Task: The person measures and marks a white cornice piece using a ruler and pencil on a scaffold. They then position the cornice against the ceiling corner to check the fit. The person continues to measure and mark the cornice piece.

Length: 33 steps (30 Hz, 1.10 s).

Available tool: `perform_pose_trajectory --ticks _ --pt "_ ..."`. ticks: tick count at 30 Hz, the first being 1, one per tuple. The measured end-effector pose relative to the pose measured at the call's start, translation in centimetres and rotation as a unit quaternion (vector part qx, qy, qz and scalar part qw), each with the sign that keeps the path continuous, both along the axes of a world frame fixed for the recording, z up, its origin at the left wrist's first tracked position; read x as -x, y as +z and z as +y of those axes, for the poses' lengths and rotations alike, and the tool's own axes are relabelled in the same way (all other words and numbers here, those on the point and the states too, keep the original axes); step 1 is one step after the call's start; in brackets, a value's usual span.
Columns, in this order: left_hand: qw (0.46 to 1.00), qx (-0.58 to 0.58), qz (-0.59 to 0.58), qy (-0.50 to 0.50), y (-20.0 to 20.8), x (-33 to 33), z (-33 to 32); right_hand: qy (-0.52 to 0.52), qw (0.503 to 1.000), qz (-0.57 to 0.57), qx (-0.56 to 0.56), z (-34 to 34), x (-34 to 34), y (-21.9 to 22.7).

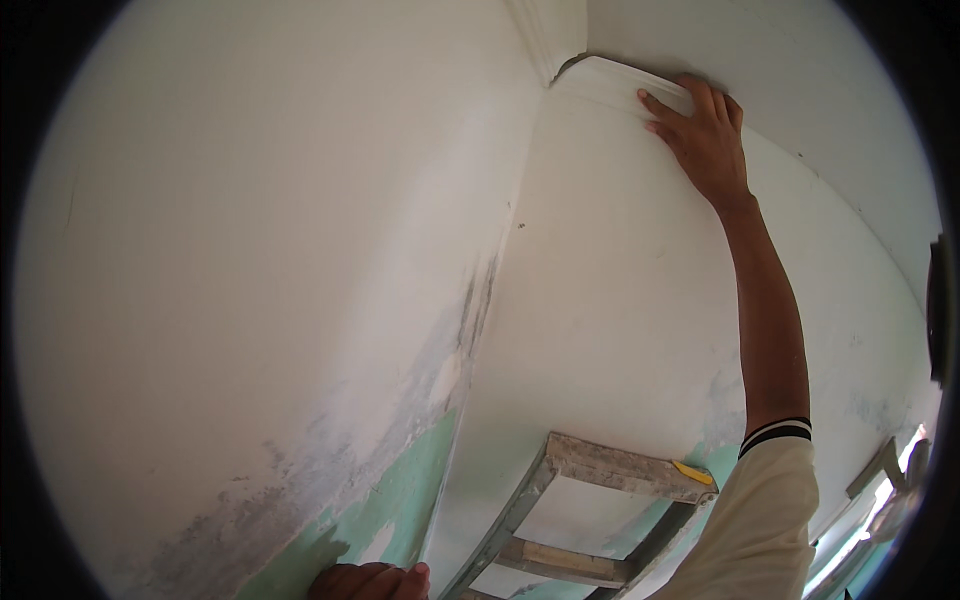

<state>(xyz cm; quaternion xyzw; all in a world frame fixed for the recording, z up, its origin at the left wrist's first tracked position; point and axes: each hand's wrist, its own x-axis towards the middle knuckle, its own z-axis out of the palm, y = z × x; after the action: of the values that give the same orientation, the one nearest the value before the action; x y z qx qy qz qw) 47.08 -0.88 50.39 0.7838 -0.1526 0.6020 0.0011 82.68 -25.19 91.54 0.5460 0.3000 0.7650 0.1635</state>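
High up, where the right-hand wall meets the ceiling, my right hand (705, 140) grips a short white length of cornice moulding (610, 82). Its fingers curl over the upper edge, and the thumb rests on the front face. The moulding's left end reaches the room corner, with a dark gap at that end, close to another piece of white moulding (533, 40) along the left wall. At the lower edge, my left hand (370, 582) is partly cut off, fingers curled in; whatever it may hold is hidden.
A wooden stepladder (600, 465) stands below my right arm, with a small yellow slim tool (692, 472) on its top step. The left wall (280, 250) has grey patches and peeling green paint (400, 500) low down. Bright window-like openings (870, 510) show at the far right.
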Motion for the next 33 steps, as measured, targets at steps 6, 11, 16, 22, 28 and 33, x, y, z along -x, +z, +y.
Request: perform_pose_trajectory --ticks 6,11,16,22,28,33 --pt "1.000 0.001 0.013 -0.002 0.4 0.1 -0.2 0.005 0.997 -0.060 -0.043 1.0 -0.8 -0.8" --pt "1.000 0.008 0.017 -0.004 0.5 0.1 -0.3 -0.020 0.992 -0.073 -0.096 2.2 -1.4 -1.7" --pt "1.000 0.010 0.010 -0.008 0.6 0.0 -0.3 0.033 0.984 -0.041 -0.169 3.2 -1.8 -2.1" --pt "1.000 0.019 0.004 -0.011 0.3 0.0 -0.5 0.138 0.935 0.029 -0.325 4.5 -1.5 -2.7" --pt "0.999 0.020 0.018 -0.025 -0.1 0.0 -0.3 0.178 0.910 0.046 -0.371 5.2 -1.6 -3.2" --pt "0.999 0.011 0.006 -0.034 0.1 -0.2 -0.3 0.187 0.913 0.036 -0.361 5.7 -2.2 -3.8"
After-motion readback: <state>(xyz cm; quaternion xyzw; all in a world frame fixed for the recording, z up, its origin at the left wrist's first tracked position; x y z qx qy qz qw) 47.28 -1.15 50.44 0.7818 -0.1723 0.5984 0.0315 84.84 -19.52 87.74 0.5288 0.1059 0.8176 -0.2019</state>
